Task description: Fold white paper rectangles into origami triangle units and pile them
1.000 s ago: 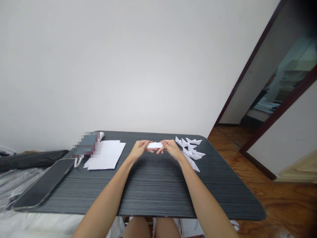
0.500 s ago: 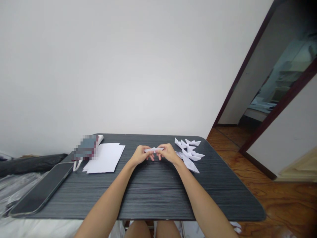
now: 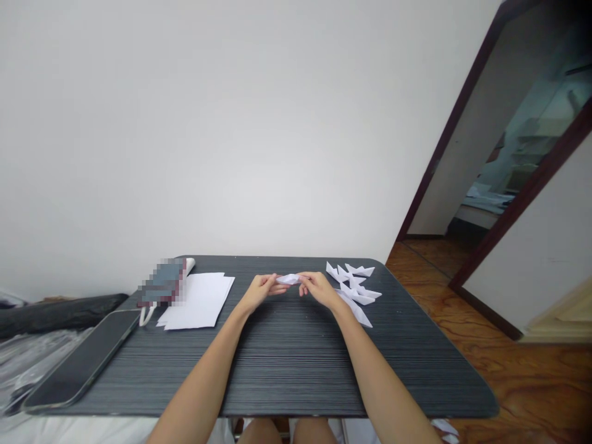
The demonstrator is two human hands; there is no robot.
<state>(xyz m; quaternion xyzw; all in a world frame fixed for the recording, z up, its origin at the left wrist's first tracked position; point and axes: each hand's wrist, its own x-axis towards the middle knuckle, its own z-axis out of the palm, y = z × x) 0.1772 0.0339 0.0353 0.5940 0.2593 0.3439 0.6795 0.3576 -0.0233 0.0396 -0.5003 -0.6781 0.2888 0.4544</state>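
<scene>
Over the far middle of the dark striped table [image 3: 287, 364], my left hand [image 3: 259, 290] and my right hand [image 3: 318, 288] pinch the two ends of a small folded white paper piece [image 3: 288, 279]. The fingers of both hands are curled around it and it is held just above the tabletop. A heap of several folded white paper boats [image 3: 354, 285] lies right of my right hand. A stack of flat white sheets [image 3: 198, 300] lies left of my left hand.
A black phone [image 3: 81, 361] lies at the table's left front corner. A blurred-out packet [image 3: 161, 282] with a white cord sits by the sheets. White wall stands behind the table. Wooden floor [image 3: 522, 382] and an open doorway are to the right.
The paper piece was held as a flat strip a second ago; it now looks narrower and more pinched between my fingers. Both hands have stayed over the same spot.
</scene>
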